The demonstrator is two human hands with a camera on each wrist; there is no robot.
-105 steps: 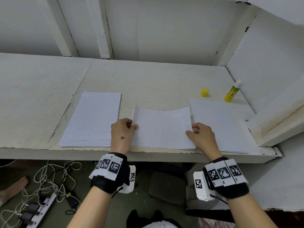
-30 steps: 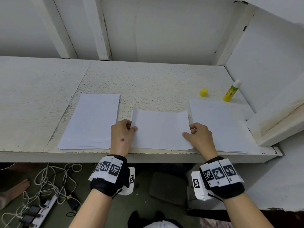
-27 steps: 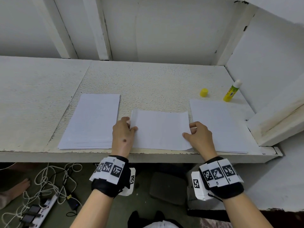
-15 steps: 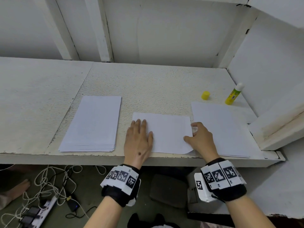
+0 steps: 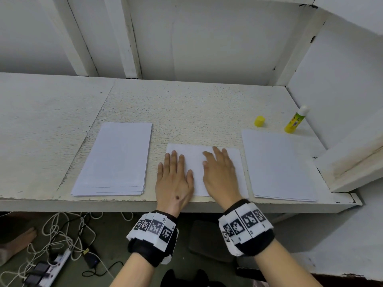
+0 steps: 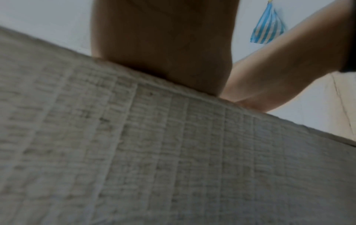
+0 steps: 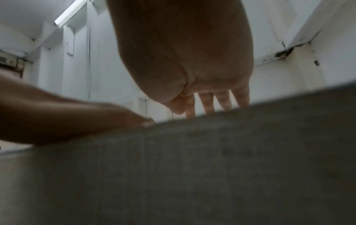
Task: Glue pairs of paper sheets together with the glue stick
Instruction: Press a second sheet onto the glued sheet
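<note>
Paper under my palms: white. Stacks at left and right: white, faint bluish cast. Glue stick: yellow body, white top. Its cap: yellow. My wristbands: black, with black-and-white square-code tags. Shelf: off-white, speckled.

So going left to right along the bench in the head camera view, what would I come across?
Left paper stack → left hand → right hand, both flat on the middle sheet → right paper stack; behind it the yellow cap, then the glue stick.
</note>
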